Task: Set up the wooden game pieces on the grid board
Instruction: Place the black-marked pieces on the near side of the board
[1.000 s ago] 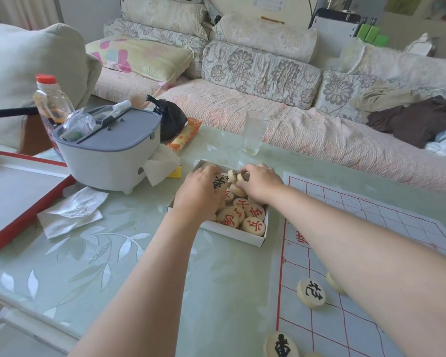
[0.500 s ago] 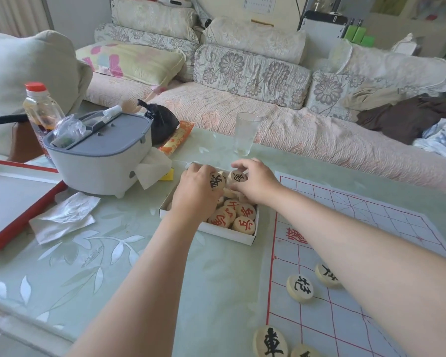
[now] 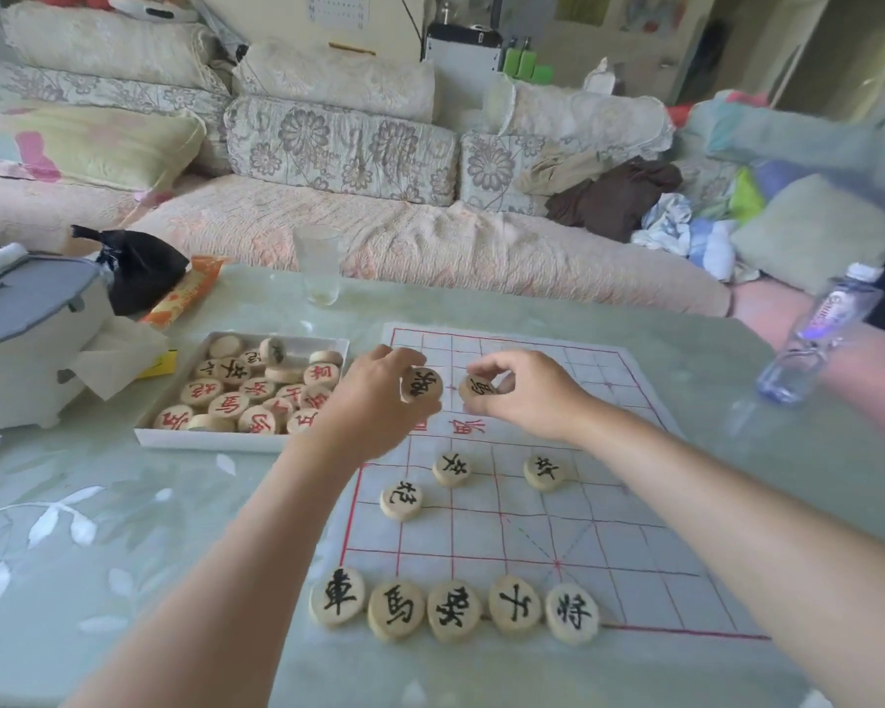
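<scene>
The white grid board (image 3: 604, 508) with red lines lies on the table at the right. Several round wooden pieces with black characters stand on it: a row along the near edge (image 3: 450, 608) and three more further up (image 3: 450, 468). My left hand (image 3: 374, 401) pinches a black-marked piece (image 3: 422, 388) above the board's left side. My right hand (image 3: 527, 396) pinches another black-marked piece (image 3: 476, 388) just beside it. A white box (image 3: 215, 441) to the left holds several pieces, mostly red-marked.
A grey-lidded white container (image 3: 26, 350) with tissue stands at the far left. A black bag (image 3: 139, 268), an orange packet (image 3: 185, 293) and a glass (image 3: 320, 273) sit behind the box. A plastic water bottle (image 3: 818, 344) stands at the right. A sofa runs behind the table.
Both hands have lifted out of the box, each with a piece, and moved right over the board. The view has swung right, showing more of the board.
</scene>
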Tool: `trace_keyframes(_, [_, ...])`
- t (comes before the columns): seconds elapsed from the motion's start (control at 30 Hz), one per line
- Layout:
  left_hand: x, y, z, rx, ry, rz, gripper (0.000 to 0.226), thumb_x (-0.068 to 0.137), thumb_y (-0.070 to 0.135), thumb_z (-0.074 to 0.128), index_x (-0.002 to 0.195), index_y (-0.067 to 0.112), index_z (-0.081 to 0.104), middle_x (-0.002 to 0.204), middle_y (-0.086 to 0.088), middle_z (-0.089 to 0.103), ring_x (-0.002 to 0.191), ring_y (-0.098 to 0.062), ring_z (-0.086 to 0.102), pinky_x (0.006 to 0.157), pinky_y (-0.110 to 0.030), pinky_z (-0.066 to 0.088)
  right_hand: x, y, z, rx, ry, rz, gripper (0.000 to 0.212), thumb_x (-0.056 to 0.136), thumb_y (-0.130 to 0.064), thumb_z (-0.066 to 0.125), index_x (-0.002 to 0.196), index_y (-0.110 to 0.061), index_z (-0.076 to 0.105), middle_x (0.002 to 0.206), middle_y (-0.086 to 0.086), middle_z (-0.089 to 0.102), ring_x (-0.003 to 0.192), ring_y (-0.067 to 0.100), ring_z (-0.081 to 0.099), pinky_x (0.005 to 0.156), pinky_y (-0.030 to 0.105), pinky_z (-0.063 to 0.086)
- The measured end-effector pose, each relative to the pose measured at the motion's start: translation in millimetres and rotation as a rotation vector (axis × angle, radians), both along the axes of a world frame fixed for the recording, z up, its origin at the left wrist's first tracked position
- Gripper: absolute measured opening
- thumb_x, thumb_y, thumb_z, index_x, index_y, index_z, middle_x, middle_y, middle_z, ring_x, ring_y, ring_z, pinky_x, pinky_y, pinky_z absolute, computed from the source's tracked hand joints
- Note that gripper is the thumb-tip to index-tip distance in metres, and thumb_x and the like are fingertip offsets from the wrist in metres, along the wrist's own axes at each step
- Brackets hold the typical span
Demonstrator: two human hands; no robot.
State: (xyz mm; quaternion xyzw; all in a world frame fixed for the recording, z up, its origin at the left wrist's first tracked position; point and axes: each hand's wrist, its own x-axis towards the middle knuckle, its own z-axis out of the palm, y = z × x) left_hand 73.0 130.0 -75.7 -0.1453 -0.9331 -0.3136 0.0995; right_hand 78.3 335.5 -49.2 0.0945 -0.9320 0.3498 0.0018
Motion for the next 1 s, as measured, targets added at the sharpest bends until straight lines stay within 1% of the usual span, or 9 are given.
trace_keyframes(0.07, [12.1,26.4,-3.5,0.02,-0.007,-0.098,0.041,0.078,0.044,0.071,0.114,0.027,0.061,0.104,0.009,0.054,0.097,-0.012,0.053,0.081,-0.024,0.045,20.2,31.4,0.8,0.013,-0.019,-0.038,0.035,0.077,-0.035,0.082,0.108,-0.027,0.07,0.104,-0.017,0.065,0.076,-0.003,0.054,0.072,0.017,0.041])
trace_keyframes(0.13, [23.5,51.0,-4.7,-0.004,-0.047,-0.166,0.035,0.077,0.043,0.072,0.108,0.029,0.062,0.101,0.01,0.056,0.091,-0.008,0.053,0.075,-0.017,0.043,38.8,59.1,-2.3,0.027,-0.04,-0.065,0.036,0.076,-0.035,0.083,0.109,-0.028,0.07,0.105,-0.017,0.065,0.077,-0.005,0.054,0.067,0.013,0.038])
trace_keyframes(0.23, [38.6,83.0,-5.7,-0.067,-0.101,-0.28,0.036,0.076,0.043,0.072,0.108,0.032,0.06,0.1,0.016,0.054,0.091,-0.005,0.053,0.071,-0.014,0.039,63.8,91.8,-11.2,0.099,-0.112,-0.058,0.044,0.074,-0.039,0.083,0.114,-0.031,0.066,0.11,-0.018,0.061,0.086,-0.004,0.055,0.072,0.014,0.038])
trace_keyframes(0.37, [60.1,117.7,-5.9,-0.154,-0.115,-0.412,0.034,0.079,0.039,0.069,0.111,0.032,0.059,0.1,0.017,0.053,0.091,-0.003,0.052,0.07,-0.008,0.035,86.7,116.8,-22.0,0.202,-0.147,0.004,0.04,0.074,-0.031,0.081,0.109,-0.033,0.062,0.109,-0.016,0.06,0.078,-0.01,0.051,0.068,0.013,0.036])
trace_keyframes(0.57, [81.8,154.7,-12.5,-0.223,-0.175,-0.504,0.039,0.079,0.042,0.067,0.116,0.033,0.057,0.103,0.017,0.052,0.097,-0.005,0.052,0.081,-0.017,0.041,116.5,154.2,-31.3,0.277,-0.211,-0.003,0.042,0.07,-0.032,0.082,0.107,-0.036,0.062,0.104,-0.016,0.061,0.081,-0.002,0.055,0.066,0.016,0.04])
trace_keyframes(0.63, [87.1,163.7,-16.4,-0.251,-0.191,-0.525,0.039,0.079,0.042,0.067,0.116,0.034,0.057,0.104,0.017,0.052,0.098,-0.006,0.052,0.084,-0.022,0.044,126.9,166.9,-30.7,0.296,-0.25,-0.013,0.048,0.069,-0.031,0.084,0.111,-0.035,0.062,0.105,-0.016,0.059,0.078,-0.004,0.053,0.063,0.014,0.039])
trace_keyframes(0.83, [101.5,186.7,-26.4,-0.333,-0.18,-0.606,0.043,0.075,0.044,0.072,0.115,0.031,0.061,0.109,0.014,0.057,0.094,-0.005,0.051,0.077,-0.018,0.036,153.6,187.1,-29.9,0.361,-0.311,0.013,0.051,0.071,-0.033,0.083,0.118,-0.033,0.063,0.101,-0.019,0.054,0.079,-0.005,0.05,0.062,0.01,0.041])
trace_keyframes(0.9, [101.9,189.4,-29.5,-0.372,-0.19,-0.609,0.043,0.075,0.045,0.073,0.114,0.032,0.061,0.111,0.013,0.058,0.095,-0.007,0.051,0.082,-0.022,0.041,159.1,190.6,-34.6,0.369,-0.304,0.014,0.052,0.07,-0.034,0.083,0.118,-0.033,0.062,0.099,-0.022,0.052,0.082,-0.004,0.05,0.06,0.009,0.037])
trace_keyframes(1.0, [104.0,190.6,-31.1,-0.395,-0.213,-0.587,0.045,0.073,0.047,0.072,0.115,0.038,0.059,0.107,0.017,0.055,0.095,-0.007,0.051,0.087,-0.031,0.048,165.4,195.4,-41.7,0.362,-0.26,0.03,0.05,0.07,-0.034,0.082,0.117,-0.033,0.063,0.096,-0.023,0.047,0.089,0.001,0.05,0.065,0.01,0.036])
